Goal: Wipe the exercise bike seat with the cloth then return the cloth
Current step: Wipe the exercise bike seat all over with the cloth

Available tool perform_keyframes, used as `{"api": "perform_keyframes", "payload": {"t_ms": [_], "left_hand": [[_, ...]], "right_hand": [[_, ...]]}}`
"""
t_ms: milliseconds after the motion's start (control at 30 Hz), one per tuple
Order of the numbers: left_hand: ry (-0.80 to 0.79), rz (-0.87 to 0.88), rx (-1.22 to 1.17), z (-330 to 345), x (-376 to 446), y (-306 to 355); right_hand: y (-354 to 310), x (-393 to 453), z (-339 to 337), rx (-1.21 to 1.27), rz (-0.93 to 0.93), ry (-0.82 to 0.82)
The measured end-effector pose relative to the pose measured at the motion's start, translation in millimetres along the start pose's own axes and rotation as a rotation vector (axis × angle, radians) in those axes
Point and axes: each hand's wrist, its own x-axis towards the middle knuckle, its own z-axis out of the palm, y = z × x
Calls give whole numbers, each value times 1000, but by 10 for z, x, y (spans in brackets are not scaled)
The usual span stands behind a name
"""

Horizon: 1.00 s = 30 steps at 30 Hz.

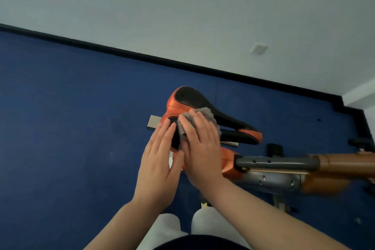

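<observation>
An orange and black exercise bike seat [194, 99] sits in the middle of the view, its nose pointing right. A grey fluffy cloth [205, 112] lies on the near rear part of the seat. My right hand [200, 146] presses flat on the cloth, fingers together, covering most of it. My left hand [158, 160] is open with fingers straight, resting beside the right hand against the seat's near left edge. It holds nothing.
The bike's grey and orange frame [280, 164] runs right from under the seat. Blue floor [71, 117] spreads around, meeting a white wall [182, 16] at a black baseboard. My white-trousered legs [168, 225] stand just below the seat.
</observation>
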Motion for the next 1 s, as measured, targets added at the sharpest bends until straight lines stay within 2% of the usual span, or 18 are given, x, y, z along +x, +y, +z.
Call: {"api": "perform_keyframes", "payload": {"t_ms": [67, 167, 267, 400, 500, 600, 667, 800, 900, 1000], "left_hand": [[15, 25, 12, 73, 55, 33], [-22, 64, 97, 119, 123, 51], [-38, 86, 208, 185, 180, 62], [-18, 80, 318, 390, 225, 145], [-20, 73, 395, 508, 249, 221], [-42, 63, 427, 520, 250, 210], [-35, 54, 447, 527, 255, 198], [-3, -5, 451, 613, 298, 281], [52, -77, 433, 695, 338, 368], [92, -113, 405, 711, 354, 405]], "right_hand": [[-37, 1, 10, -17, -57, -68], [370, -57, -164, -97, -157, -100], [792, -257, -326, -146, -34, -35], [529, -228, -206, -94, 141, -21], [497, -141, -212, -100, -30, -117], [929, -225, -366, -163, -126, -107], [1106, -304, -447, -135, -43, -77], [811, -153, -401, -39, 121, -44], [742, 10, -441, -61, -16, -162], [1010, -34, -549, -82, -110, -255]]}}
